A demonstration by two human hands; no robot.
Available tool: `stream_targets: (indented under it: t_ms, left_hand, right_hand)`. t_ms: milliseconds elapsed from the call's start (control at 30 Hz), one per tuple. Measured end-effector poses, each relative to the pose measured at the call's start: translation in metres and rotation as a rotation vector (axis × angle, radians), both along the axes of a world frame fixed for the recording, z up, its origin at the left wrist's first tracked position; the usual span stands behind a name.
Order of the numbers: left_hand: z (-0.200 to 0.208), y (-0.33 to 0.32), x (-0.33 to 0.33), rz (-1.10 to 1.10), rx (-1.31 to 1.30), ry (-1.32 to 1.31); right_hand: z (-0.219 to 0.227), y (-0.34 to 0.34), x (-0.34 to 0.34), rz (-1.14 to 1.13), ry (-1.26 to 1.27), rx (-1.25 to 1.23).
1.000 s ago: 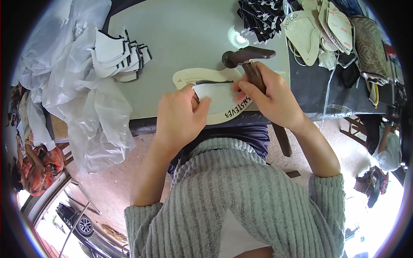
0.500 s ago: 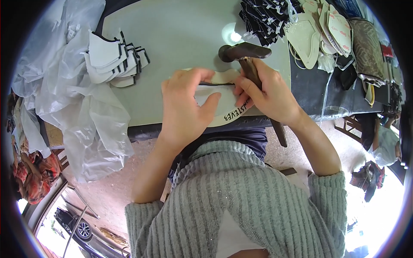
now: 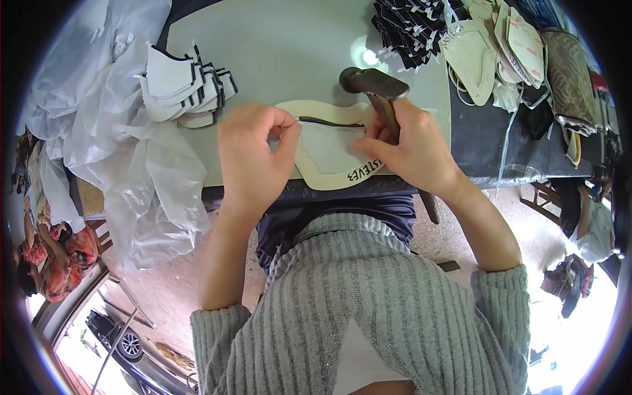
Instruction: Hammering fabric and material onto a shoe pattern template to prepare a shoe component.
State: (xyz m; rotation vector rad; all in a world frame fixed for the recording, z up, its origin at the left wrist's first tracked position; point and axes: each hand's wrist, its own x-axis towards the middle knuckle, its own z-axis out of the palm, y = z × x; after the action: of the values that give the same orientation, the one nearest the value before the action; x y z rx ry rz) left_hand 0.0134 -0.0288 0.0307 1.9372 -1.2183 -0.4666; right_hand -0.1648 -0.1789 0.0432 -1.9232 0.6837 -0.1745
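Observation:
A cream template board (image 3: 326,179) with black lettering lies at the table's near edge. Within its outline sits a pale shoe-upper-like piece (image 3: 326,148) with a black strip (image 3: 326,121) along its far edge. My left hand (image 3: 257,155) pinches thumb and index finger together at the left end of that piece. In my right hand (image 3: 421,145) is a hammer (image 3: 372,81), its dark head raised above the board and its handle slanting down past the table edge. The right thumb and fingertips also rest by the piece's right end.
White black-edged pieces (image 3: 174,85) are stacked at the left beside crumpled clear plastic sheeting (image 3: 155,184). At the back right lie a pile of black pieces (image 3: 408,33), more cream templates (image 3: 471,56) and a brown patterned roll (image 3: 567,76). Another person (image 3: 66,260) is at far left.
My left hand has moved left, uncovering more of the template and piece, and its thumb and index finger have closed together. The hammer stays in my right hand.

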Motion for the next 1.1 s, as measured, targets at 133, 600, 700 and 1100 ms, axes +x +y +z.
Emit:
stream_targets:
  t_ms: [133, 600, 700, 1100]
  left_hand:
    - [0.002, 0.002, -0.016, -0.102, 0.041, -0.687]
    - [0.020, -0.012, -0.022, 0.095, 0.071, 0.482]
    - [0.021, -0.015, -0.018, -0.017, 0.259, 0.164]
    - [0.012, -0.022, -0.014, -0.042, 0.312, 0.594]
  right_hand:
    - [0.003, 0.003, 0.003, -0.002, 0.032, -0.016]
    - [-0.007, -0.006, -0.003, -0.103, 0.002, -0.047]
    - [-0.008, -0.008, -0.001, -0.105, 0.037, -0.103]
    - [-0.012, -0.015, 0.006, -0.024, 0.111, -0.163]
